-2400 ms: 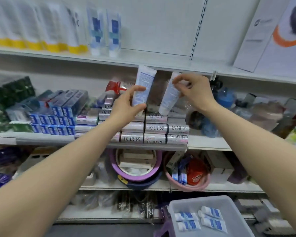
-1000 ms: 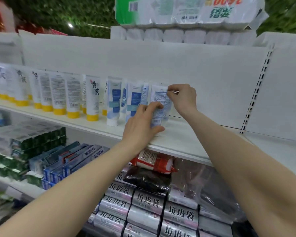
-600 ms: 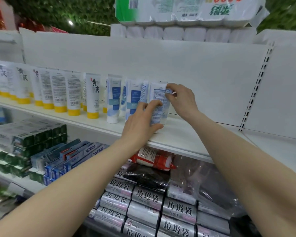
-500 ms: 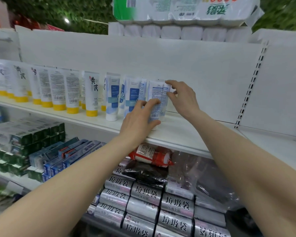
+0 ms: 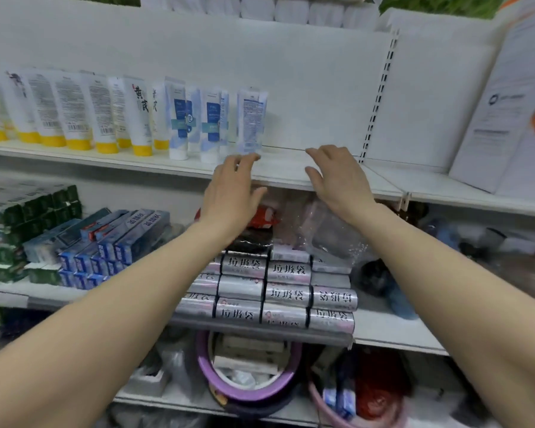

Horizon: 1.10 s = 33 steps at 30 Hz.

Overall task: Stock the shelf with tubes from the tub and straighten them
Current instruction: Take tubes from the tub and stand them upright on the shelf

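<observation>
You're getting bright, even light on the white shelf (image 5: 291, 168), soft shadow beneath it. Motion blur smears the poster (image 5: 513, 97) at right and the lower corners; wide-angle distortion bows the edges.

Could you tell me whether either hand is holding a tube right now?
No: the left hand and right hand are open and empty, apart from the blue-and-white tubes standing on the shelf.

Two bare forearms, no sleeves, left grip (image 5: 232, 193), right grip (image 5: 337, 177)
</observation>
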### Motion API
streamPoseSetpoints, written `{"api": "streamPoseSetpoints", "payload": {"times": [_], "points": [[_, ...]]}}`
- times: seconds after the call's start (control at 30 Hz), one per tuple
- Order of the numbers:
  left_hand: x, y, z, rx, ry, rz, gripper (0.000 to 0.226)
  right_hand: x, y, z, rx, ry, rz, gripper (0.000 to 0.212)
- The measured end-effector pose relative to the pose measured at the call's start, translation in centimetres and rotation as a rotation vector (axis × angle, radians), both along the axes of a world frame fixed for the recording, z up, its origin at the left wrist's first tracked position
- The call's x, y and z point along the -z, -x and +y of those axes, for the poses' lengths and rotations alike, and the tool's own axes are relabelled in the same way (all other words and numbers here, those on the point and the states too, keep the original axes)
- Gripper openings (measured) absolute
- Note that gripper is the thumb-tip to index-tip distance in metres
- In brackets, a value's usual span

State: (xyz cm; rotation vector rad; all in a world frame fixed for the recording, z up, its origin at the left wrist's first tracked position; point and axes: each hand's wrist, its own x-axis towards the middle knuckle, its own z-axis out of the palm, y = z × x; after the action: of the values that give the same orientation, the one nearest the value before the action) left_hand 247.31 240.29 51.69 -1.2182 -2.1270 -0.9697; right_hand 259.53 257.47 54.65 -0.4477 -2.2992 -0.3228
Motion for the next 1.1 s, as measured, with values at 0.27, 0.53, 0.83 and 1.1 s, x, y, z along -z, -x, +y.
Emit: {"api": "streamPoseSetpoints", "payload": {"times": [0.27,0.53,0.83,1.1], "points": [[8.5,-9.1,-0.6,0.199,0.111,-0.072,0.057,11.1,-13.0,-3.7,0.157,-0.009,-0.124,0.036],[21.0,-17.2,0.8,0.398,0.328,-0.156,0.054,25.9,-24.8,-5.2,0.345,0.254,-0.278,0.042],[36.3,-24.8,2.7,0.531,0.687,-0.263,0.054,42.6,-34.3,-6.3,0.445,0.692,-0.402,0.042],[49.5,-29.1,5.2,0.54,0.959,-0.399,0.053,55.9,-40.0,-6.0,0.53,1.099,-0.72,0.047]]}}
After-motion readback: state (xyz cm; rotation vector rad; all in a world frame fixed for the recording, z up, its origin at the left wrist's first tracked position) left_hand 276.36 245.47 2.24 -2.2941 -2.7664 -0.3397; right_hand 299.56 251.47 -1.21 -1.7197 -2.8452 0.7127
